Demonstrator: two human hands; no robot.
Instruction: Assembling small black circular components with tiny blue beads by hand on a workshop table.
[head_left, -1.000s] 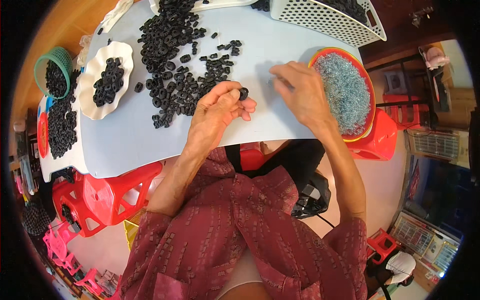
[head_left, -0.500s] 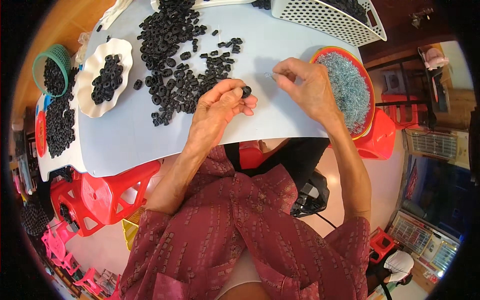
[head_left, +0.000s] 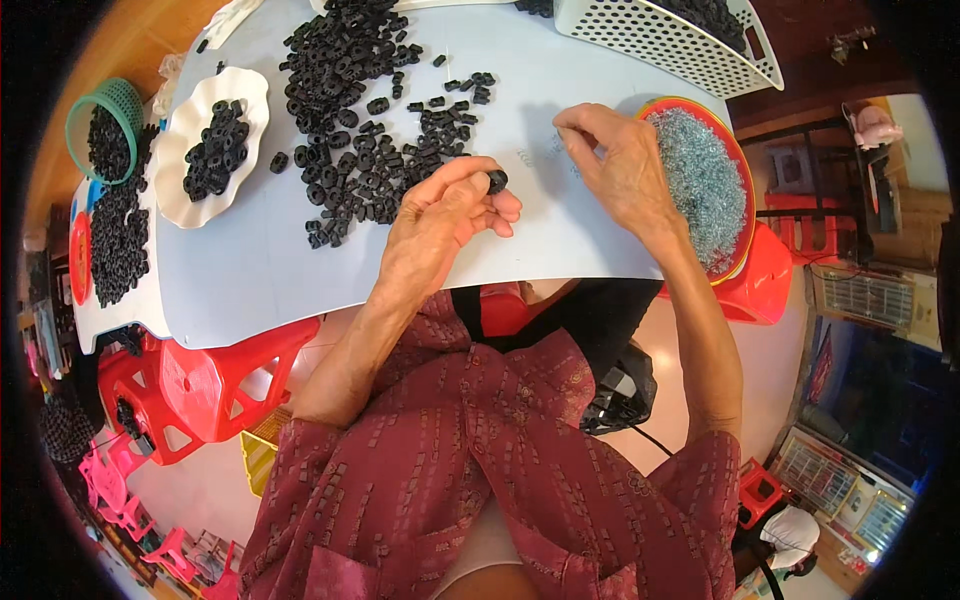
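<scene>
My left hand [head_left: 440,215] is raised over the table's front edge, thumb and forefinger closed on a small rounded black plastic cord lock part [head_left: 496,181]. Its other fingers are curled below. My right hand [head_left: 620,170] hovers low over the table, thumb and forefinger apart, and I see nothing held between them. A few tiny pale springs [head_left: 525,158] lie on the tabletop by its fingertips. Beside that hand stands a red bowl [head_left: 746,190] with a yellow rim, full of small blue-grey springs [head_left: 700,190]. Loose black cord lock parts [head_left: 345,165] spread beyond my left hand.
A white scalloped dish [head_left: 172,165] of black parts stands at the left, near a tipped green basket [head_left: 130,105]. A white perforated basket [head_left: 660,50] is at the back right. Red stools [head_left: 215,385] stand below the pale table [head_left: 240,290].
The right thumb and forefinger, pinched on a spring before, have parted, and springs now lie on the table beside them. My left hand keeps its hold, almost unmoved.
</scene>
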